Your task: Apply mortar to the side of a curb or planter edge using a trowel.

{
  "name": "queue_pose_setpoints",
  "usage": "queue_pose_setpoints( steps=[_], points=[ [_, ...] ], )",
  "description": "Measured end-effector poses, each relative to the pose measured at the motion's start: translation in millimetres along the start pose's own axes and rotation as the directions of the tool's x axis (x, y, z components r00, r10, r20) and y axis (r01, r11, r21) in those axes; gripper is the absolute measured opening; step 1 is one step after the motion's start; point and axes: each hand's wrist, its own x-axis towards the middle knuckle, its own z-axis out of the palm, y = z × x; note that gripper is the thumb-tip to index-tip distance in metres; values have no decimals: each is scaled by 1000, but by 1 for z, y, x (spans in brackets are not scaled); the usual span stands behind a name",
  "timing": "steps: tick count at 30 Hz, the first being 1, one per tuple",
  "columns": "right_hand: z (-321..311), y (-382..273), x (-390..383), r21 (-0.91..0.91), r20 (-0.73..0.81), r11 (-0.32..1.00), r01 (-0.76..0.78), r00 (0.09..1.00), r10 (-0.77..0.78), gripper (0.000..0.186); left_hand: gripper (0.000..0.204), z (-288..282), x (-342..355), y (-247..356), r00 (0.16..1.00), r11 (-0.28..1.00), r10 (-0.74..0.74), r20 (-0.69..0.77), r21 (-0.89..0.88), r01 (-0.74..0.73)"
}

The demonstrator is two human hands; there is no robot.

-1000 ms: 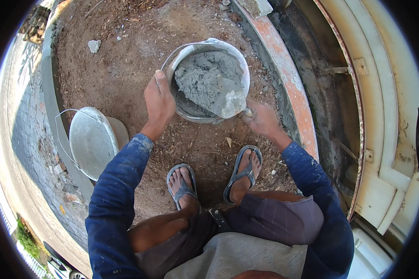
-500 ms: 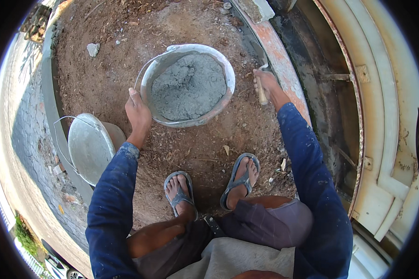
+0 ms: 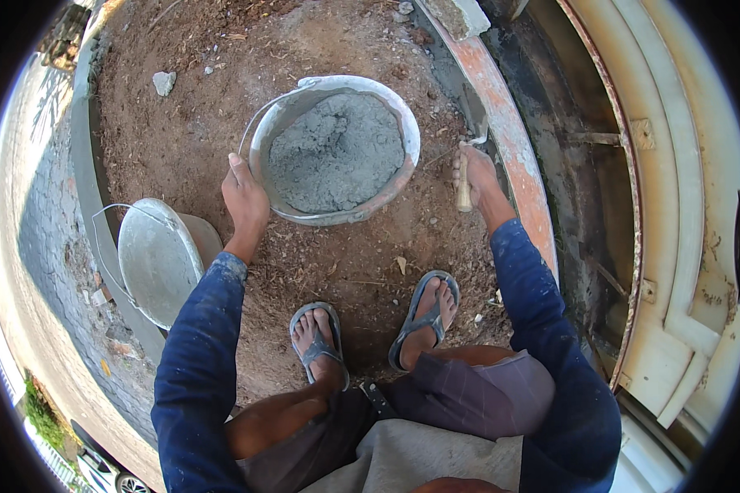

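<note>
My left hand (image 3: 245, 199) grips the wire handle at the left side of a bucket (image 3: 410, 135) filled with lumpy grey mortar (image 3: 333, 156). My right hand (image 3: 479, 179) is closed on the wooden handle (image 3: 464, 191) of a trowel, right of the bucket. Its metal blade (image 3: 477, 115) lies low over a narrow grey mortar strip beside a weathered orange-and-white ledge (image 3: 522, 164); whether it touches the strip I cannot tell.
A second grey bucket (image 3: 160, 259) leans at the left near a concrete kerb (image 3: 86, 164). My sandalled feet stand on dirt (image 3: 362, 263). A concrete chunk (image 3: 456, 16) sits on the ledge's far end. Rusty cream metalwork (image 3: 674, 205) runs along the right, a paved strip along the left.
The trowel has left the mortar in the bucket and swung right to the ledge, then slid a little toward me. The bucket, with my left hand on it, has shifted left in view.
</note>
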Motion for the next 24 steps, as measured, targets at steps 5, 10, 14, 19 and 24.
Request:
queue_pose_setpoints(
  steps=[5, 10, 14, 19, 24],
  points=[
    [13, 32, -40, -66, -123, 994, 82, 988, -89, 22, 62, 4, -3, 2, 1000, 1000, 6, -12, -5, -6],
    [26, 28, -22, -420, -71, 888, 187, 969, -237, 23, 63, 2, -4, 1, 998, 999, 41, -38, -14, -41],
    [27, 2, 26, -339, -116, 940, 29, 991, -72, 22, 63, 3, -4, 6, 1000, 1000, 24, -16, -17, -24],
    [20, -24, 42, -283, -70, 959, -13, 997, -7, 21, 64, 2, -4, 8, 1000, 1000, 12, -11, -23, -12],
    [0, -22, 16, -158, -18, 987, 2, 1000, -5, 22, 64, 0, -4, 7, 1000, 1000, 7, 16, -10, -7]
  ],
)
